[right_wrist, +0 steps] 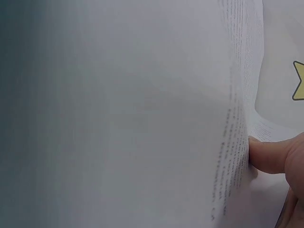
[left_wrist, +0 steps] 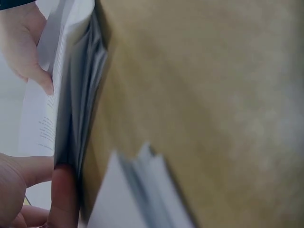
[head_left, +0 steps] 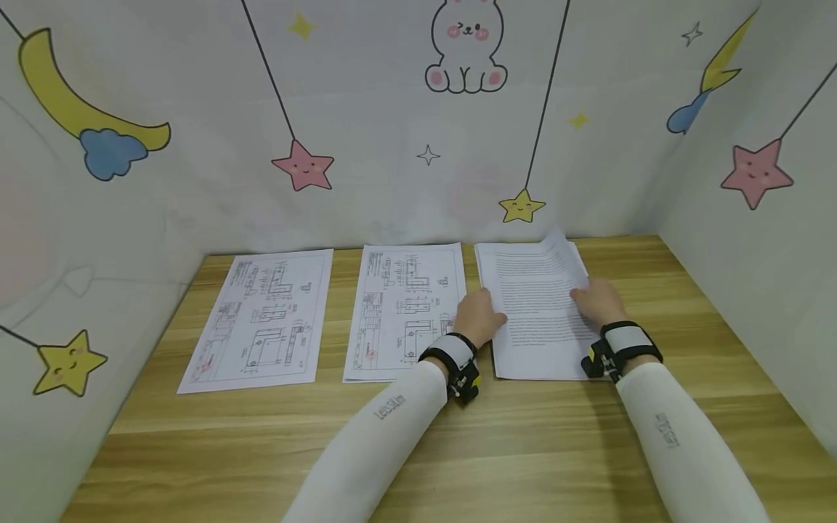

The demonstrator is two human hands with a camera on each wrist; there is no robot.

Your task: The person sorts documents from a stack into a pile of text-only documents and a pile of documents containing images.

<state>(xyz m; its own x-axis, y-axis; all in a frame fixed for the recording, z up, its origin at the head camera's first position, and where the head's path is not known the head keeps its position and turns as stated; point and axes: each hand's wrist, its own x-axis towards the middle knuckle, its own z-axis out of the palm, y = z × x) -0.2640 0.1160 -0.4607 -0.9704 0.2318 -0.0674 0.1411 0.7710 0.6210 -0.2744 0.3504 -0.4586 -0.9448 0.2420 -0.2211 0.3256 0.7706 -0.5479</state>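
Note:
A stack of text-printed paper sheets [head_left: 539, 305] lies at the back right of the table, its top right corner curled upward. My left hand [head_left: 479, 319] grips the stack's left edge, thumb on the top page. In the left wrist view, one finger [left_wrist: 64, 197] lies against the side of the stack, whose layered edges [left_wrist: 85, 90] show gaps. On the opposite edge, my right hand [head_left: 598, 303] holds the paper with its thumb over the printed face. The right wrist view shows that thumb [right_wrist: 268, 156] pressing a bent page [right_wrist: 156, 114]; the other fingers are mostly hidden.
Sheets with technical drawings [head_left: 399, 305] lie just left of the stack, partly under my left wrist. Another drawing sheet [head_left: 261, 319] is farther left. All rest on a wood-grain table [head_left: 523, 450], with a decorated white wall [head_left: 386, 203] behind and at the sides.

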